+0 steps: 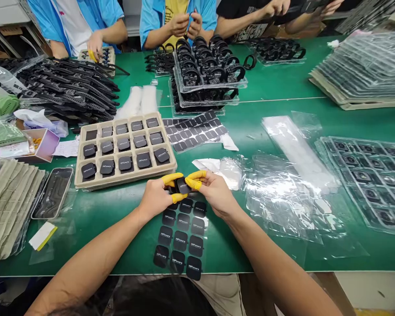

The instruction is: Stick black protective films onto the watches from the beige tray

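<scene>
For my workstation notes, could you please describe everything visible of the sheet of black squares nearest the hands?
The sheet looks like clear plastic film bearing black rounded squares, eleven visible in three slanting columns, with pale "HiFuture" lettering. It lies face up on the green table, its near end reaching slightly past the edge. The left hand and right hand are at its far end; contact is unclear.

Green table [266, 259]. Left rear: black strap pile [72, 90], tilted bottle [5, 77] beside it. Left edge: green straps [0, 105], near open purple box [48, 145]; crumpled tissue [41, 119] just behind box. Front left: white-and-yellow pad [42, 235], flat. Rear middle: stacked clear trays [213, 89], looped black bands inside. Right: shiny plastic bags [283, 202], spread out. Right rear: tall tray stack [365, 70]. Far side: two people in blue [46, 22], one person in black [230, 13].
</scene>
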